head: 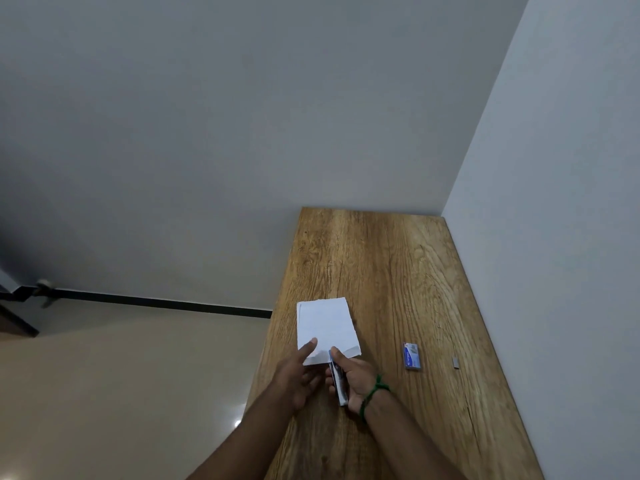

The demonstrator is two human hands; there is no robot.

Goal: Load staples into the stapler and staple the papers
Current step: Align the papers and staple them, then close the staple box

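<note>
Right hand (353, 379) is gripping the stapler (337, 381), its nose meeting the near edge of the papers (327, 329) — stapling looks to be the step in hand. Left hand (299, 370) is lying open, fingers flat, pinning the sheets near that same edge. To do it well: keeping the sheets squared and pinned, seating the edge fully in the stapler's mouth, pressing straight down. Staple box (412, 356) is sitting well apart to the right, a small strip of staples (456, 362) beyond it. Wooden surface (381, 265) is running into a corner of grey walls — pale floor to the left.
</note>
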